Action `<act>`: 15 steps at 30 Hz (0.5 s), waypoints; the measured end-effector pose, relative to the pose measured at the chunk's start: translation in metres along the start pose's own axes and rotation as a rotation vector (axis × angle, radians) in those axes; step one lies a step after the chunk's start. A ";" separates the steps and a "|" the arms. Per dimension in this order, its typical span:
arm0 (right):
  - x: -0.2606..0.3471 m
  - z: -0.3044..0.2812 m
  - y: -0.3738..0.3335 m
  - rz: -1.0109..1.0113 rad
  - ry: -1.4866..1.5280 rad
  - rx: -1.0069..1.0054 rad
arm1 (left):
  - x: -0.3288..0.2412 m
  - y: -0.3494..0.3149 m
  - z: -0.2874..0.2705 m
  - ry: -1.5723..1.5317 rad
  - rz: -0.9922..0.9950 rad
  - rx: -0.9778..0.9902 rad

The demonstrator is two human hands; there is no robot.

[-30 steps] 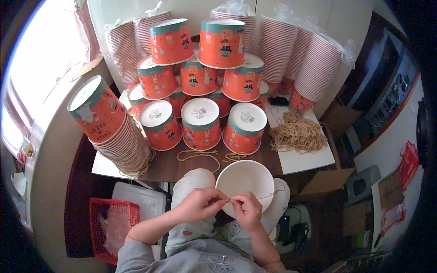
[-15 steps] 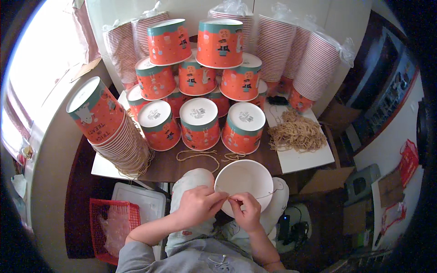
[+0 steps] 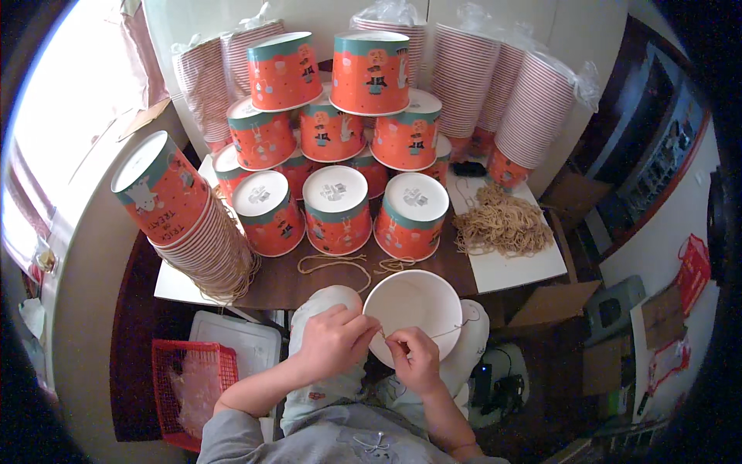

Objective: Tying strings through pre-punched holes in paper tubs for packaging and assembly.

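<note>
A white-lined paper bucket rests between my knees, its mouth facing up toward me. Over its near rim, my left hand and my right hand each pinch a thin tan cord. The cord runs across the bucket's mouth to the right side of the rim. Between the fingertips a short bit of it shows; its exact form there is too small to make out. On the table lie two loose lengths of cord, just beyond the bucket.
Upside-down orange buckets are piled in tiers on the table. A tilted bucket stack with cords stands left, a heap of tan cords right. Behind rise plastic-wrapped bucket stacks. A red basket sits low at left.
My fingertips have drawn slightly apart, the left hand moving up and left, so a short piece of cord now shows between them. The bucket stays between my knees.
</note>
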State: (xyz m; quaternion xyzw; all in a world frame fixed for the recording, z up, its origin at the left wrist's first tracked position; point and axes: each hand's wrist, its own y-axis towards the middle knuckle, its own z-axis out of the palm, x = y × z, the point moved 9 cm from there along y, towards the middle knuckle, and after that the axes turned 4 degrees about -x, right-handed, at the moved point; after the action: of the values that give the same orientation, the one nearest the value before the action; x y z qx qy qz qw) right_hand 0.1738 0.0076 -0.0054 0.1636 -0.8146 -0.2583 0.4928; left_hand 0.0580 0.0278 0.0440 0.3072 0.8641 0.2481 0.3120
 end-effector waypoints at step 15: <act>0.015 -0.005 -0.003 -0.168 -0.034 0.020 | 0.004 -0.007 0.004 -0.028 0.024 0.005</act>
State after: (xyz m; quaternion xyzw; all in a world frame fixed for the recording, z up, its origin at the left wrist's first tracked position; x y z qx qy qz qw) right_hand 0.1709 -0.0039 0.0055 0.2320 -0.8087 -0.2934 0.4540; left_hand 0.0555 0.0263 0.0352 0.3216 0.8566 0.2453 0.3203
